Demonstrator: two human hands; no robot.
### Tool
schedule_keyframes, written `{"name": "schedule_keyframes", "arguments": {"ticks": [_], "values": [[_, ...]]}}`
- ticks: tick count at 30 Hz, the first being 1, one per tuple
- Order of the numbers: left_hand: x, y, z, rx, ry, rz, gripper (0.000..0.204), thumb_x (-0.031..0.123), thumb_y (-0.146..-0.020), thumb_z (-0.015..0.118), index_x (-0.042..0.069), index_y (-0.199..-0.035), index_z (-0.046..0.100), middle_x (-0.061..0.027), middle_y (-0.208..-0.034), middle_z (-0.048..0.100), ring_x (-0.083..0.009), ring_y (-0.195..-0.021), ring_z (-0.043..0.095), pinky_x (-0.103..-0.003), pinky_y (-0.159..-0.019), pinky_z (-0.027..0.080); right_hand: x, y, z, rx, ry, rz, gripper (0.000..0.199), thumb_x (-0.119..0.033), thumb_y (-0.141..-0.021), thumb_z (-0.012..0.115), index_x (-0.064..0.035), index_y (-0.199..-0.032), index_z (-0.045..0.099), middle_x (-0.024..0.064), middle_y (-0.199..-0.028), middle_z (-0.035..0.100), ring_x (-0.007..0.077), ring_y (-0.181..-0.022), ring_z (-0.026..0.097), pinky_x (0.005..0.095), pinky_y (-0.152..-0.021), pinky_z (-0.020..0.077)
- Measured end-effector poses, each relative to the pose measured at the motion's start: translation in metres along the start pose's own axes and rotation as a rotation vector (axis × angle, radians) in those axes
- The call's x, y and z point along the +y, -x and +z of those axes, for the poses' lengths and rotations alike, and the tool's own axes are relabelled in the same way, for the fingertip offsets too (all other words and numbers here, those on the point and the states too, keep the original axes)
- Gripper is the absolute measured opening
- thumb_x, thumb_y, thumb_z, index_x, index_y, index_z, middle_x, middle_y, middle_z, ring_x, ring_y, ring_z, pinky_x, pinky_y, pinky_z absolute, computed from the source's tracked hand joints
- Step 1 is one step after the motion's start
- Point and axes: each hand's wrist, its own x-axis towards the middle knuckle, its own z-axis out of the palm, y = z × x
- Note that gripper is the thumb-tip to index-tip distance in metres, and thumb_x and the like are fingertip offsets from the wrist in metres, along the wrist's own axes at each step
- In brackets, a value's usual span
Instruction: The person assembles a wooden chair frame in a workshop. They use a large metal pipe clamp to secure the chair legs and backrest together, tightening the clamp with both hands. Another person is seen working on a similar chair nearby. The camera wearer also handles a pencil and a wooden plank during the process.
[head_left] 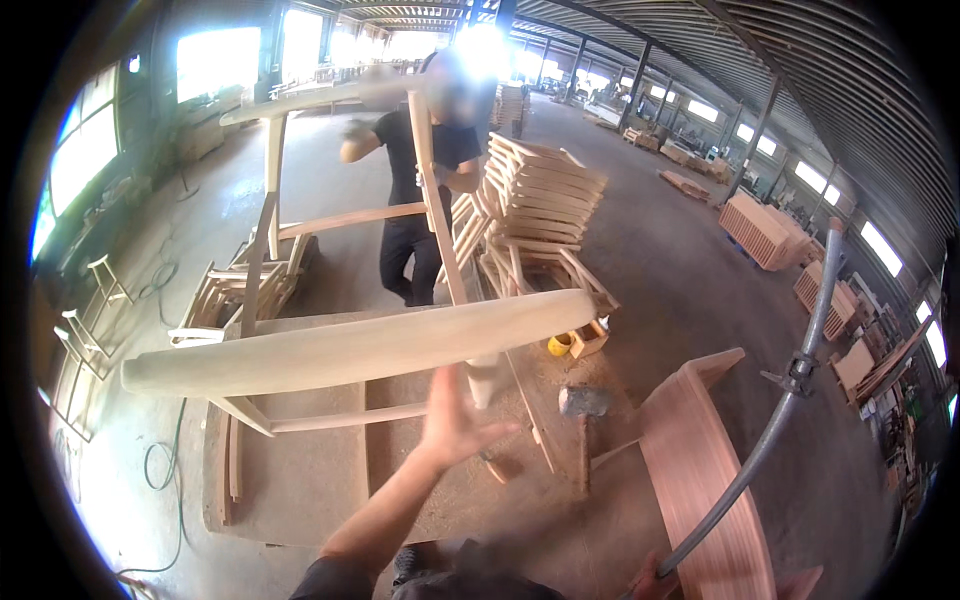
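Observation:
A pale wooden chair frame (432,230) stands tilted on the low work surface, its broad curved board (360,345) nearest me. My left hand (450,425) reaches up to that board's lower edge, thumb spread to the right, fingers stretched out. Whether the fingertips touch the board, I cannot tell. At the lower right, my right hand (650,578), partly cut off by the picture's edge, is closed round the low end of a long grey pipe clamp (745,475). The clamp rises past a curved reddish wooden panel (695,450). Opposite me, a co-worker (405,185) in dark clothes has a hand at the frame's upright.
A hammer (583,402) lies on the dusty work surface (310,480), near a yellow object (560,345) and a small wooden box (590,340). Beyond stands a tall stack of wooden frames (545,195). A green hose (170,470) runs across the floor at left.

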Motion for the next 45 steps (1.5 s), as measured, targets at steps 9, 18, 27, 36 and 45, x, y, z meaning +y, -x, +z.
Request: {"name": "schedule_keyframes", "arguments": {"ticks": [9, 18, 27, 36, 45], "values": [[-0.010, -0.054, 0.069, 0.417, 0.224, -0.176, 0.052, 0.015, -0.073, 0.082, -0.001, -0.116, 0.058, -0.0130, -0.102, 0.069, -0.0229, -0.094, 0.067, -0.036, -0.086, 0.053, 0.078, -0.012, -0.060, 0.030, 0.242, 0.017, 0.028, -0.031, -0.095, 0.073, -0.0054, -0.092, 0.062, 0.0020, -0.063, 0.050, 0.0125, -0.052, 0.045, 0.0333, -0.043, 0.0373], [0.032, -0.090, -0.006, 0.675, 0.224, -0.116, 0.070, 0.020, -0.074, 0.083, -0.006, -0.126, 0.044, -0.0162, -0.103, 0.058, -0.0218, -0.088, 0.064, -0.035, -0.074, 0.057, 0.081, -0.023, -0.085, -0.010, 0.476, -0.035, 0.041, -0.036, -0.093, 0.074, 0.0027, -0.101, 0.067, 0.0086, -0.076, 0.061, 0.0159, -0.062, 0.050, 0.0361, -0.050, 0.0436], [0.089, -0.038, -0.166, 0.762, 0.304, -0.109, 0.043, 0.017, -0.085, 0.075, 0.001, -0.118, 0.051, -0.0073, -0.081, 0.060, -0.0149, -0.060, 0.060, -0.028, -0.053, 0.052, 0.118, -0.065, -0.052, -0.033, 0.277, -0.233, 0.047, -0.039, -0.091, 0.076, 0.0069, -0.096, 0.068, 0.0097, -0.083, 0.066, 0.0176, -0.070, 0.051, 0.0383, -0.059, 0.0473], [0.094, 0.014, -0.397, 0.839, -0.118, -0.196, 0.045, 0.039, -0.091, 0.075, 0.003, -0.114, 0.060, -0.0002, -0.082, 0.057, -0.0089, -0.068, 0.056, -0.024, -0.058, 0.045, -0.017, -0.037, 0.013, -0.020, -0.101, 0.079, 0.038, -0.022, -0.094, 0.070, -0.0126, -0.073, 0.040, -0.0058, -0.057, 0.038, 0.0056, -0.043, 0.035, 0.0261, -0.038, 0.0266], [0.030, 0.046, -0.453, 0.764, -0.096, -0.309, 0.041, 0.039, -0.093, 0.073, 0.002, -0.105, 0.059, -0.0047, -0.080, 0.062, -0.0127, -0.069, 0.059, -0.026, -0.063, 0.048, -0.032, -0.025, 0.028, -0.136, -0.077, -0.070, 0.039, -0.024, -0.095, 0.072, -0.0131, -0.077, 0.039, -0.0039, -0.054, 0.037, 0.0063, -0.039, 0.033, 0.0264, -0.034, 0.0241]]}}
